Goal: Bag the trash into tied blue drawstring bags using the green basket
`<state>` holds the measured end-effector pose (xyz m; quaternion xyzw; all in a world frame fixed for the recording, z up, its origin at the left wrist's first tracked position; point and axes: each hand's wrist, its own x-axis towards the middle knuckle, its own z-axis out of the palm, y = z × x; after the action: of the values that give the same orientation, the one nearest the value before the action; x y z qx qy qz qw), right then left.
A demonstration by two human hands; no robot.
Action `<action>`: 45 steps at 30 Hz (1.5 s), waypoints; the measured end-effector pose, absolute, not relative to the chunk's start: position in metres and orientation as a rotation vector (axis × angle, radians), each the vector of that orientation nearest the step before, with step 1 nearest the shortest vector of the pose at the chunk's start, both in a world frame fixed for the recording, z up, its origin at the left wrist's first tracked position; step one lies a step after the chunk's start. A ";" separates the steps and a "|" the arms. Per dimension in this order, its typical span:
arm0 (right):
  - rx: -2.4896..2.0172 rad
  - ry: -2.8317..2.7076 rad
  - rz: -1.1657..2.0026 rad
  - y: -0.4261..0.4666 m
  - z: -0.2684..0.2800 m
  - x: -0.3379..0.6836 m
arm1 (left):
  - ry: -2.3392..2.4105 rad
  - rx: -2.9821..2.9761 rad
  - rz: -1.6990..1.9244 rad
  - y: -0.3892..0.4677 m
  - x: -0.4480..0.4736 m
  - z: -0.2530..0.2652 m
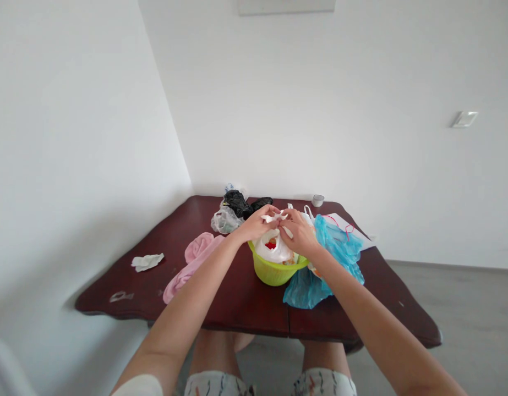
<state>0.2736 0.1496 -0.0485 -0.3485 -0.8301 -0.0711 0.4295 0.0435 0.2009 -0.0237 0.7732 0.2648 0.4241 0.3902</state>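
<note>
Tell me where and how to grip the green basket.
Probably best by the near rim of the green basket, coming from the near side: its wall widens toward the top and that rim is exposed, while the blue bag crowds its right.

The left forearm (200,289) and right forearm (356,305) reach forward and converge, so that the left hand (258,221) and right hand (298,231) come close together, fingers bent inward in a pinch, with the bare legs (214,352) slightly parted below and behind the hands.
</note>
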 end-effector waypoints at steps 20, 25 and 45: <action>-0.985 -1.862 0.709 0.177 -0.046 0.266 | 0.559 2.601 1.347 0.188 0.025 -0.044; -0.935 -1.823 0.756 0.182 -0.042 0.258 | 0.620 2.642 1.406 0.185 0.022 -0.042; -1.301 -1.372 0.398 0.155 -0.054 0.369 | 1.298 2.738 0.981 0.169 -0.063 -0.028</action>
<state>0.3689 0.1553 -0.0540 -0.5541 -0.5840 0.1693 0.5685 -0.0634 0.1692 -0.0284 0.8595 0.4074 0.3079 -0.0213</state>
